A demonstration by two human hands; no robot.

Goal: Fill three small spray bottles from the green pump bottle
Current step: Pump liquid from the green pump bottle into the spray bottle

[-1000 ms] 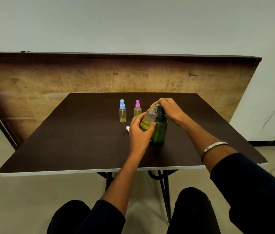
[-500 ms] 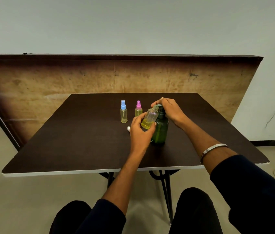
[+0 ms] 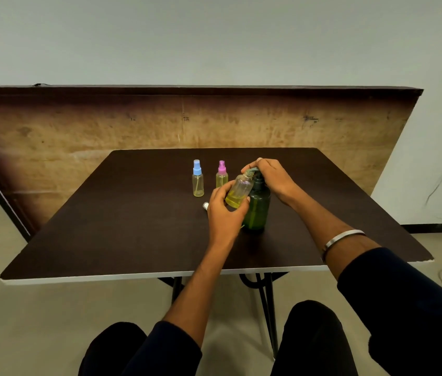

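Two hands work at the middle of the dark table (image 3: 122,221). The left hand (image 3: 223,213) curls its thumb and fingers round an uncapped small bottle (image 3: 238,191), holding it tilted so its open neck leans toward one o'clock, right under the pump spout; yellow liquid fills its lower part. The right hand (image 3: 271,176) lies over the pump head of the green pump bottle (image 3: 257,210), fingers bent down across the top; how hard it presses cannot be told. The green bottle stands upright on the table, touching the left hand's fingertips at their three o'clock side.

From the left hand, at about eleven o'clock, a small spray bottle with a pink cap (image 3: 222,175) stands upright, and just beyond it at ten o'clock stands one with a blue cap (image 3: 197,179); both hold yellow liquid. A small white cap (image 3: 205,205) lies on the table at nine o'clock, just beside the left hand's thumb. A metal bangle (image 3: 343,237) circles the right forearm.
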